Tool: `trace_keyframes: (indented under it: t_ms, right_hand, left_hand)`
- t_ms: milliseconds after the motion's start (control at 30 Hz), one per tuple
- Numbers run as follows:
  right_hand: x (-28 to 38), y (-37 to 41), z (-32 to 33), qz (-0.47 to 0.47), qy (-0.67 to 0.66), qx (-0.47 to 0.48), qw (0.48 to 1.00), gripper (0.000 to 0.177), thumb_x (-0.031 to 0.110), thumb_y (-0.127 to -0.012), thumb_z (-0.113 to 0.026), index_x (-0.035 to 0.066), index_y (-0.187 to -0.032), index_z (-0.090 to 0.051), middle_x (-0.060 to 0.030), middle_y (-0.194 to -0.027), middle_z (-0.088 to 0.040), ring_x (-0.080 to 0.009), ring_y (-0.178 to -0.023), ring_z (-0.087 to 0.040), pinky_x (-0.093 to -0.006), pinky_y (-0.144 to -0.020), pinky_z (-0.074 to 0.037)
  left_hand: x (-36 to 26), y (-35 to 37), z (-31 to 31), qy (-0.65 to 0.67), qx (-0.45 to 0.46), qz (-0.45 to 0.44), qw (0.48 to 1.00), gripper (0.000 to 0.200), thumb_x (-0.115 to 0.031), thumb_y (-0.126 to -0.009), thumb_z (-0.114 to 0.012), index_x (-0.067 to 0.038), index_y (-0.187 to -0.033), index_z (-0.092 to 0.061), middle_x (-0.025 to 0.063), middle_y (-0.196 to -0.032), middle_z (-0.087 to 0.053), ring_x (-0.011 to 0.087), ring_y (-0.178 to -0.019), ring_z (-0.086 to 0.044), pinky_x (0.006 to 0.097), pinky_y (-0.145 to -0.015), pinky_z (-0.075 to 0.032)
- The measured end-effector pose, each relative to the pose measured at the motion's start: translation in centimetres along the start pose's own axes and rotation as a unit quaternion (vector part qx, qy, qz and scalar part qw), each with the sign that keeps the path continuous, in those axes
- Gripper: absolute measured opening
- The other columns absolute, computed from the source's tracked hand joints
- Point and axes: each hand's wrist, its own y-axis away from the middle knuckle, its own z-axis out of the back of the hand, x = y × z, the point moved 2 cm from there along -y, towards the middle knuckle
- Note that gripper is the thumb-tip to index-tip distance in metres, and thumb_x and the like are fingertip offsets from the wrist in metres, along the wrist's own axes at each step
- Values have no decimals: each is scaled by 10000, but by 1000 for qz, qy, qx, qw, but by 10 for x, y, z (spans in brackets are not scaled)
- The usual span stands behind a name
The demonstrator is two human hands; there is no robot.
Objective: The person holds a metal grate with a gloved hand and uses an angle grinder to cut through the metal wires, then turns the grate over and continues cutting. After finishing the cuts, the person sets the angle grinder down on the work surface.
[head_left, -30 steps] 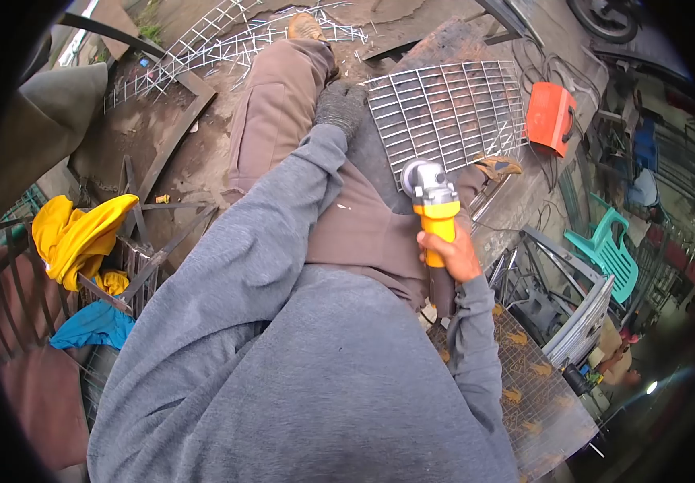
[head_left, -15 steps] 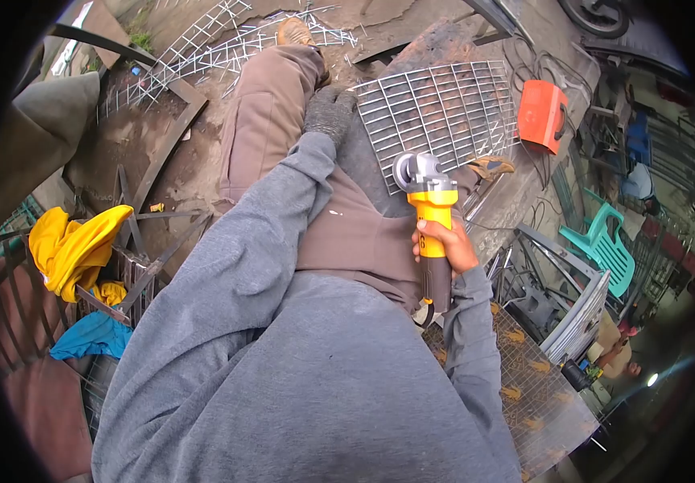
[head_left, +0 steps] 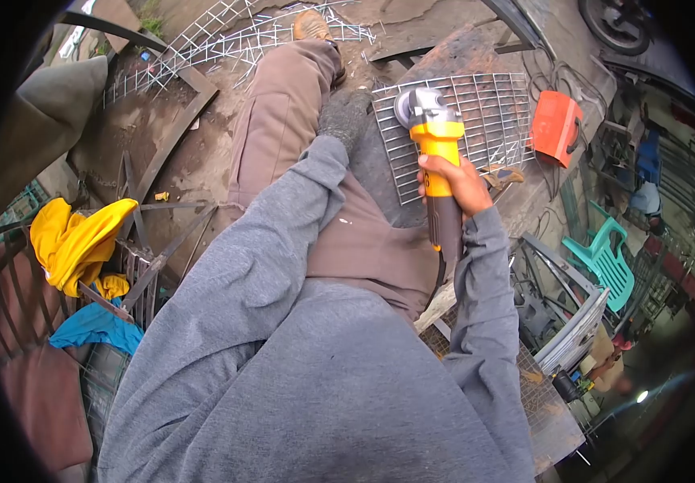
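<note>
My right hand (head_left: pixel 460 183) is bare and wrapped round the yellow body of an angle grinder (head_left: pixel 437 145). The grinder's disc end points away from me and overlaps the left part of a wire mesh panel (head_left: pixel 484 113) in this view. My left hand (head_left: pixel 346 121) wears a dark grey glove and lies beside my leg, its curled fingers right at the panel's near-left corner. Under the panel is a dark, rust-stained metal sheet (head_left: pixel 456 60). A brown work boot (head_left: pixel 508 175) shows at the panel's lower right edge.
An orange box with a handle (head_left: pixel 555 129) stands right of the mesh, cables beside it. Mesh offcuts (head_left: pixel 243 40) lie on the ground past my other boot (head_left: pixel 312 26). Left are yellow cloth (head_left: pixel 78 245) and blue cloth (head_left: pixel 98 328) on metal frames. A green plastic chair (head_left: pixel 607 262) is at right.
My right hand has pushed the angle grinder forward, so its head now lies over the mesh panel's left part. My left hand stays by the panel's corner. The whole view has shifted slightly.
</note>
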Motion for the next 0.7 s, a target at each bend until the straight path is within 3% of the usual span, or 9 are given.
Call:
trace_keyframes:
  t_ms: [67,167,200,233,333,433,700]
  right_hand:
    - [9,-11,0,44,52,-5,998,386,312,-881,-755,50,-1116,-596,-72,-863,-652,-168,-703,-673,-329,-613,-573]
    - [15,-11,1,26,29,-2,999,423,286,-857,-781,44,-1146,-590,-66,-864,-644,-165,-688,-662,-320,-618,-556]
    - [15,-11,1,10,2,2,1000,466,261,-835,-804,36,-1176,-582,-62,-867,-638,-162,-678,-657,-312,-624,-550]
    - [11,-11,5,18,19,2,1000,459,270,-837,-801,28,-1164,-590,-63,-864,-636,-163,-676,-655,-312,-624,-554]
    - [-5,8,9,17,31,-2,999,451,275,-843,-797,16,-1157,-603,-68,-872,-641,-165,-680,-658,-313,-630,-558]
    - [-27,35,18,23,59,-29,998,471,268,-844,-794,8,-1191,-613,-57,-880,-638,-165,-688,-659,-311,-636,-555]
    - [-101,95,41,52,171,-129,975,436,245,-797,-809,32,-1140,-647,-62,-978,-689,-172,-834,-656,-334,-766,-529]
  left_hand:
    - [0,-1,0,-6,26,18,999,257,-122,-955,-558,-98,-1177,-687,164,-1121,-706,359,-1101,-652,455,-970,-508]
    - [0,5,-6,15,-55,-52,997,259,-153,-967,-572,-77,-1172,-710,176,-1116,-723,353,-1092,-667,433,-967,-512]
    - [0,4,-9,175,-52,75,980,266,-184,-972,-589,-62,-1167,-723,176,-1113,-733,333,-1071,-680,414,-958,-516]
    - [1,4,-10,327,-48,199,922,282,-216,-978,-605,-48,-1162,-736,177,-1109,-743,313,-1050,-693,395,-949,-521]
    - [6,1,-12,233,-73,152,958,339,-289,-976,-636,-18,-1148,-748,170,-1115,-753,272,-1005,-703,361,-929,-525]
    - [7,0,-17,321,-63,190,926,361,-313,-976,-644,-4,-1135,-742,168,-1072,-757,266,-984,-698,357,-918,-525]
    - [7,-4,-14,298,-67,184,934,364,-302,-958,-628,11,-1102,-744,169,-1049,-763,273,-978,-702,367,-894,-523]
